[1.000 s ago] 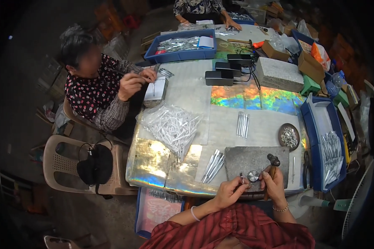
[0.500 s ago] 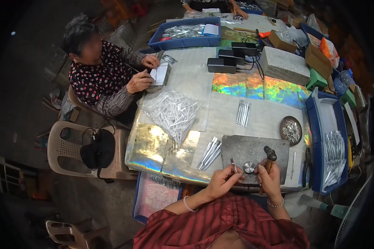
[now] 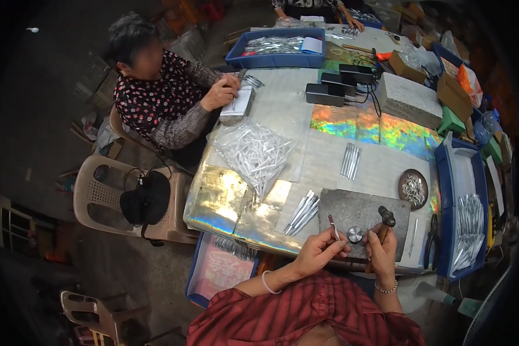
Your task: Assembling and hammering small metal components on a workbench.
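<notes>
work at the near edge of a sheet-covered surface [image 3: 323, 147] seems partway through: one thin, reddish-tipped piece [image 3: 331, 221] is in hand above a grey slab [image 3: 340, 203]. silver sticks [image 3: 303, 213] lie loosely fanned beside the slab's left edge, and a tidy row of sticks [image 3: 350, 161] lies beyond its far edge; which are finished cannot be told. a bowl [image 3: 416, 207] of small bits sits past its far right corner. the left hand [image 3: 323, 251] pinches the piece, fingers nearly together; the right hand's [image 3: 382, 249] fingers curl closed around a hammer [image 3: 387, 217]. between them rests a round metal disc [image 3: 354, 234].
</notes>
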A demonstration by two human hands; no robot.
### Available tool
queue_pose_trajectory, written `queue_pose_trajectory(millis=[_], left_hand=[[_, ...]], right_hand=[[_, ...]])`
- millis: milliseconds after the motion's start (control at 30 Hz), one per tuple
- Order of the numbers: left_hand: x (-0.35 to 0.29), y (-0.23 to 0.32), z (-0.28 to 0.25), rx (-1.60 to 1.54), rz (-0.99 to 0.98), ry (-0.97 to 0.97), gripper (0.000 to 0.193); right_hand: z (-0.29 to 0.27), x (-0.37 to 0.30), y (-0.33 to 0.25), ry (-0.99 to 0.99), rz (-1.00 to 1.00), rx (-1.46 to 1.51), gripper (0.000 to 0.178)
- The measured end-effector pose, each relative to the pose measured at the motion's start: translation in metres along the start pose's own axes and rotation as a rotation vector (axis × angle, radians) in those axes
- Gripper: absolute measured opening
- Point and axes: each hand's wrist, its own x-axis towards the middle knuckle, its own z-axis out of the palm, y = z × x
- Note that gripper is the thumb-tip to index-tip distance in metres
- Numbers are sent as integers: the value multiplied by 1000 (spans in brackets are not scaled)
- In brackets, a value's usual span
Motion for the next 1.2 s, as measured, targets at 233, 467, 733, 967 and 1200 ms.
queue_pose_trajectory(millis=[233, 467, 733, 967, 1200], left_hand=[[0, -8, -1, -9, -18, -26, 15], [2, -7, 1, -37, -91, 33, 17], [0, -10, 5, -4, -67, 25, 17], [-1, -9, 6, 49, -38, 20, 15], [1, -8, 6, 52, -35, 20, 15]], right_hand=[[2, 1, 2, 1, 24, -17, 12], [-1, 0, -1, 17, 33, 2, 12], [-5, -1, -5, 26, 28, -39, 10], [-7, -1, -4, -25, -10, -191, 11], [-5, 0, -8, -28, 17, -117, 12]])
